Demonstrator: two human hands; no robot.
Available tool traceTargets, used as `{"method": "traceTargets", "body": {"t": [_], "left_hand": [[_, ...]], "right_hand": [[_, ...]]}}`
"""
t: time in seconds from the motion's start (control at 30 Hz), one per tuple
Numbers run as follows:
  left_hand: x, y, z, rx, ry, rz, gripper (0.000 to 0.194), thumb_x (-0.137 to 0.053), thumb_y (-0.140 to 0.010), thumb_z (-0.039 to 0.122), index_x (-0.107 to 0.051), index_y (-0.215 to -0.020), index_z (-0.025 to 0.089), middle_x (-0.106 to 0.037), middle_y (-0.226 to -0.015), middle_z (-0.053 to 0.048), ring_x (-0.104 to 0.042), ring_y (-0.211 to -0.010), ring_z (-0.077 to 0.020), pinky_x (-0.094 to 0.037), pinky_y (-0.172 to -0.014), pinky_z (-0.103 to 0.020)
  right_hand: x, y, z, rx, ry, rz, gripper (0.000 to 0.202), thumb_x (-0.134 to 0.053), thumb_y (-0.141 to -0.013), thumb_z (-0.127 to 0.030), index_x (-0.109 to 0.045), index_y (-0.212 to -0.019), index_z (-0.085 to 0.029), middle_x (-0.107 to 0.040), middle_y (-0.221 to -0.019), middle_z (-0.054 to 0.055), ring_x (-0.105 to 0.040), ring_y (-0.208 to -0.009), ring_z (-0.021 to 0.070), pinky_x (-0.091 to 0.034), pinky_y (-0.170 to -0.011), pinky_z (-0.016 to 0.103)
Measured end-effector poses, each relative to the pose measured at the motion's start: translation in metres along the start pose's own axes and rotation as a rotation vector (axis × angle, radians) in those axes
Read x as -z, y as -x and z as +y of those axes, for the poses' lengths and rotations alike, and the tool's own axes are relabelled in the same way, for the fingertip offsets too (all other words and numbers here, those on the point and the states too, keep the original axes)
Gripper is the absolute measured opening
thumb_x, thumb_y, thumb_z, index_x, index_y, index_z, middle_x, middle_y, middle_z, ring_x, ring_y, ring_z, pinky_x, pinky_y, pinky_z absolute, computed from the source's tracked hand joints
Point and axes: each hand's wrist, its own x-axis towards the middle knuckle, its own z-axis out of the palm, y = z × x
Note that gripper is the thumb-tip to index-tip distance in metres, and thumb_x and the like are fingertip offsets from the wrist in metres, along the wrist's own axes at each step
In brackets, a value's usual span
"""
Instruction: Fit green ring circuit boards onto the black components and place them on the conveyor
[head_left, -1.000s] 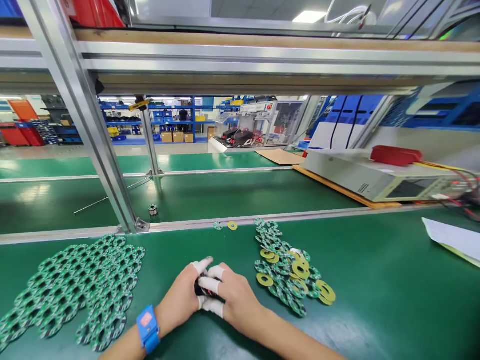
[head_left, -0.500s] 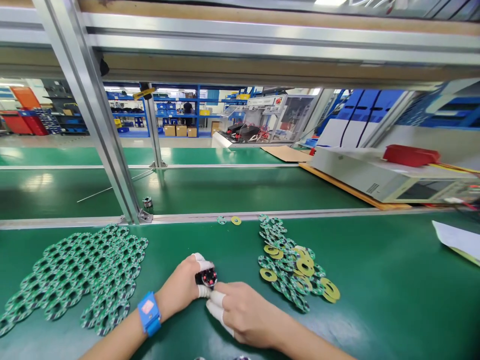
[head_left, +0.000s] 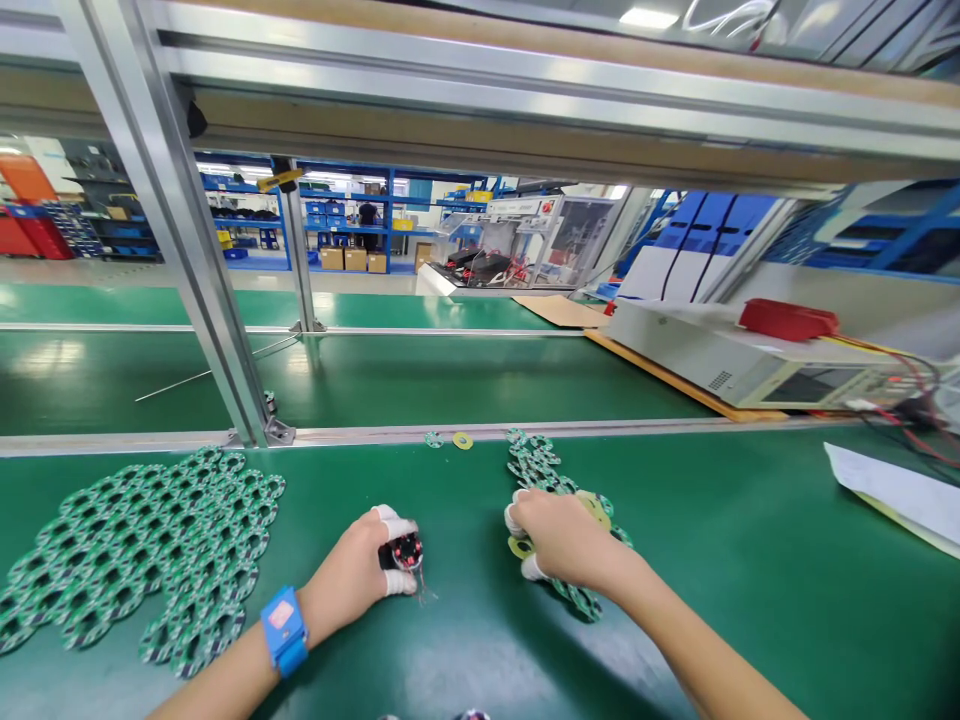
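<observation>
The left hand [head_left: 358, 572], wearing white finger cots and a blue wrist strap [head_left: 283, 630], is closed around a small round black component with red marks and thin trailing wires [head_left: 406, 553], held just above the green bench mat [head_left: 750, 580] at near centre. The part looks light and stiff, but its fine wires seem fragile, so the solid outer rim is the safer place to pinch it.

To its right, the right hand [head_left: 559, 540] rests on a loose pile of green ring-shaped circuit boards and yellow washers [head_left: 536, 465], with a yellow ring [head_left: 519, 547] beneath its curled fingers; whether they actually pinch it cannot be told. These rings look thin, light and slippery when stacked, best lifted by an edge.

At far left lies a large panel of joined green ring boards [head_left: 150, 545]. A beige instrument case [head_left: 720, 360] sits far right, with white paper [head_left: 892, 490] nearer.
</observation>
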Motion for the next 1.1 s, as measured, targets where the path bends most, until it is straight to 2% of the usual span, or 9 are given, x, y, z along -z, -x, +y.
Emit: {"method": "traceTargets", "body": {"t": [0.1,0.17,0.27,0.37,0.43,0.57,0.77,0.9,1.1], "left_hand": [[0.004,0.001,0.002,0.005,0.015,-0.024,0.044,-0.073,-0.065,0.017,-0.063,-0.108,0.018,-0.058,-0.096,-0.005,-0.053,-0.089,-0.0187,-0.043,-0.083,-0.029],[0.011,0.002,0.006,0.01,0.033,-0.072,0.054,-0.067,-0.062,0.008,-0.059,-0.115,0.018,-0.057,-0.104,-0.006,-0.053,-0.093,-0.0195,-0.043,-0.086,-0.03],[0.023,0.003,0.016,0.046,0.058,-0.04,0.062,-0.055,-0.063,0.002,-0.051,-0.123,0.018,-0.054,-0.116,-0.007,-0.052,-0.098,-0.019,-0.042,-0.09,-0.031],[0.03,0.002,0.031,0.032,0.078,0.128,0.033,-0.048,-0.077,0.011,-0.058,-0.108,0.018,-0.058,-0.106,-0.005,-0.052,-0.094,-0.0175,-0.041,-0.088,-0.03],[0.03,0.002,0.04,-0.008,0.082,0.182,0.019,-0.044,-0.085,0.019,-0.062,-0.091,0.019,-0.061,-0.093,-0.003,-0.052,-0.088,-0.0167,-0.041,-0.083,-0.029],[0.024,0.002,0.047,-0.01,0.058,0.196,0.027,-0.041,-0.089,0.024,-0.058,-0.069,0.017,-0.058,-0.076,-0.001,-0.05,-0.077,-0.0151,-0.038,-0.071,-0.026],[0.019,0.001,0.046,0.053,0.069,0.203,0.023,-0.046,-0.085,0.023,-0.06,-0.068,0.017,-0.058,-0.073,-0.001,-0.049,-0.075,-0.0153,-0.036,-0.068,-0.025],[0.016,0.0,0.045,0.097,0.12,0.134,0.02,-0.051,-0.078,0.022,-0.059,-0.062,0.016,-0.056,-0.068,0.0,-0.049,-0.07,-0.0145,-0.035,-0.066,-0.025],[0.011,0.001,0.044,0.095,0.302,-0.01,0.02,-0.052,-0.073,0.025,-0.053,-0.055,0.015,-0.051,-0.057,0.003,-0.045,-0.06,-0.0116,-0.034,-0.059,-0.023]], "right_hand": [[-0.003,-0.004,-0.005,-0.015,-0.009,0.033,0.013,-0.067,-0.066,-0.005,-0.07,-0.074,-0.015,-0.067,-0.083,0.01,-0.064,-0.075,0.0273,-0.042,-0.061,0.029],[-0.002,-0.008,-0.007,-0.008,-0.074,0.117,0.015,-0.058,-0.076,-0.008,-0.07,-0.077,-0.017,-0.067,-0.084,0.008,-0.063,-0.078,0.0253,-0.044,-0.064,0.03],[-0.003,-0.016,-0.015,0.135,-0.548,0.254,0.018,-0.053,-0.08,-0.019,-0.07,-0.08,-0.019,-0.067,-0.082,0.005,-0.061,-0.075,0.021,-0.047,-0.066,0.029],[-0.012,-0.024,-0.031,0.242,-1.15,0.165,0.024,-0.054,-0.076,-0.033,-0.07,-0.081,-0.015,-0.063,-0.067,0.003,-0.057,-0.06,0.017,-0.048,-0.053,0.025],[-0.018,-0.028,-0.041,0.245,-1.326,0.092,0.029,-0.057,-0.073,-0.039,-0.07,-0.081,-0.014,-0.059,-0.062,0.002,-0.053,-0.054,0.0147,-0.045,-0.046,0.023],[-0.021,-0.028,-0.052,0.264,-1.391,0.062,0.033,-0.061,-0.071,-0.044,-0.071,-0.08,-0.014,-0.056,-0.062,0.001,-0.048,-0.055,0.0133,-0.043,-0.044,0.022],[-0.019,-0.021,-0.057,0.419,-1.285,0.101,0.032,-0.056,-0.078,-0.045,-0.071,-0.082,-0.017,-0.053,-0.071,0.002,-0.047,-0.059,0.014,-0.043,-0.043,0.021],[-0.021,-0.018,-0.062,0.363,-1.31,0.146,0.027,-0.06,-0.074,-0.042,-0.068,-0.082,-0.017,-0.056,-0.077,0.003,-0.051,-0.064,0.0165,-0.046,-0.048,0.024],[-0.026,-0.021,-0.065,0.33,-1.31,0.307,0.018,-0.062,-0.07,-0.033,-0.064,-0.075,-0.016,-0.062,-0.071,0.003,-0.057,-0.069,0.0197,-0.049,-0.064,0.031]]}}
